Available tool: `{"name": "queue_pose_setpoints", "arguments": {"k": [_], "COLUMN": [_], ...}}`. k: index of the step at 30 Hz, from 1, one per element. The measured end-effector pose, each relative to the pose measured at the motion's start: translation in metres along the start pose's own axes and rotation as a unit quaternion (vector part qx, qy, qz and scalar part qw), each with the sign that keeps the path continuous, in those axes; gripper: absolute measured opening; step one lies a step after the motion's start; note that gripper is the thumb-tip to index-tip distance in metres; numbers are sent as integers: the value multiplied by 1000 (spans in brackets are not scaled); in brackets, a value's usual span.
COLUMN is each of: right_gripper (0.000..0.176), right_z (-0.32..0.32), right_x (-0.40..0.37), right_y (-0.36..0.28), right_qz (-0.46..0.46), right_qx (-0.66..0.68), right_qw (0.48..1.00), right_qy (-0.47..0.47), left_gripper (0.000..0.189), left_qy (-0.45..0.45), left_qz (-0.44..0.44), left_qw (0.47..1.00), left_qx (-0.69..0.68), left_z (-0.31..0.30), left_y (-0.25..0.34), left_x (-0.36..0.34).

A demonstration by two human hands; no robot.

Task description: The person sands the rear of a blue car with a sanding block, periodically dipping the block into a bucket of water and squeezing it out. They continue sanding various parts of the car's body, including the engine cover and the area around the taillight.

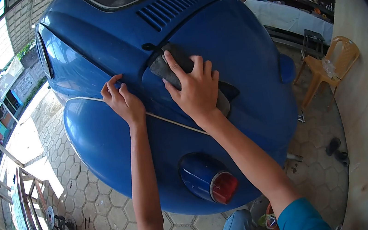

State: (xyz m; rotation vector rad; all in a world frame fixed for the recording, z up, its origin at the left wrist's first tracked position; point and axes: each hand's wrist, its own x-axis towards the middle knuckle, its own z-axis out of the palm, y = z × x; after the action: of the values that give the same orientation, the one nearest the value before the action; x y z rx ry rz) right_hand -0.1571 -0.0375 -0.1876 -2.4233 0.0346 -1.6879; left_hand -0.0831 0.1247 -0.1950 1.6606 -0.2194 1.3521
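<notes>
While right hand (198,87) clasps one grey pad (181,59), left hand (128,106), grip unclear, one blue car (236,38)

No brand, label or number can be read. Pale marks like lettering (25,84) stand on the grey wall (35,69) outside at far left, too small and blurred to make out.
</notes>
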Motion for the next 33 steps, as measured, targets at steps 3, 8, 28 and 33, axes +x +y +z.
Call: {"name": "queue_pose_setpoints", "arguments": {"k": [3,8,28,33], "right_gripper": [82,81,79,79], "right_z": [-6,-6,-18,-28], "right_x": [-15,-5,-22,-22], "right_y": [-3,17,65,99], "right_qz": [-111,-177,-113,-152], "right_qx": [12,46,-5,-1], "right_qw": [993,980,993,987], "right_qy": [-46,-75,-36,-47], "left_gripper": [25,25,44,48], "left_qy": [3,-19,-84,-85], "left_qz": [31,-25,20,6], "left_qw": [999,999,992,993], "left_qx": [31,-28,97,80], "left_z": [2,-3,-11,-11], "left_y": [1,6,20,13], "left_x": [4,11,-6,-6]}}
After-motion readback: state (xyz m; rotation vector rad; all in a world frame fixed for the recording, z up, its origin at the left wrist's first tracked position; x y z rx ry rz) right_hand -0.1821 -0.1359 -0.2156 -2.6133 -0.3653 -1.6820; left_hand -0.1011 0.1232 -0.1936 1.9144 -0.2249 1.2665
